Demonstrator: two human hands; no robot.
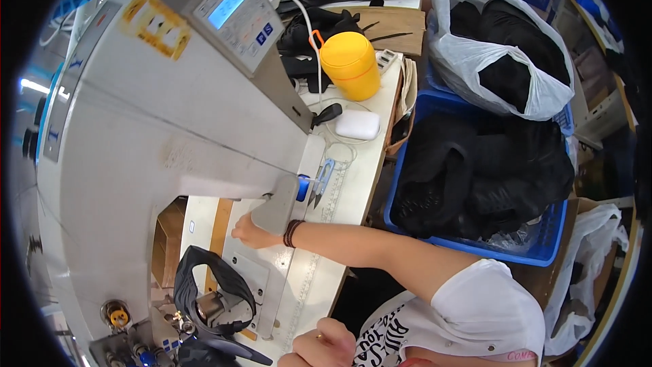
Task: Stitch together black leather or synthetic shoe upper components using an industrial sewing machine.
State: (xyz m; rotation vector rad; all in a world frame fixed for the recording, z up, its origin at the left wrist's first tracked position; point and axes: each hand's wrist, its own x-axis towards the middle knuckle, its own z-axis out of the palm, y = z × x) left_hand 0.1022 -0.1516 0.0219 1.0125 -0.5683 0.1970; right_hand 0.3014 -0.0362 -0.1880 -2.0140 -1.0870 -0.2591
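Note:
My right hand, with a dark bracelet at its wrist, reaches across the white sewing machine bed beside the machine's head. Its fingers are curled together; anything between them is too small to make out. A black shoe upper lies looped around a metal cylinder on the bed, below that hand. My left hand is at the bottom edge, fingers curled in, close to the dark lower end of the upper but apart from it. What it holds, if anything, is hidden. Blue-handled thread snips lie above my right wrist.
The machine's large white arm and control panel fill the left. A yellow canister and a white case stand on the table. To the right, a blue basket holds black shoe uppers; above it sits a white plastic bag.

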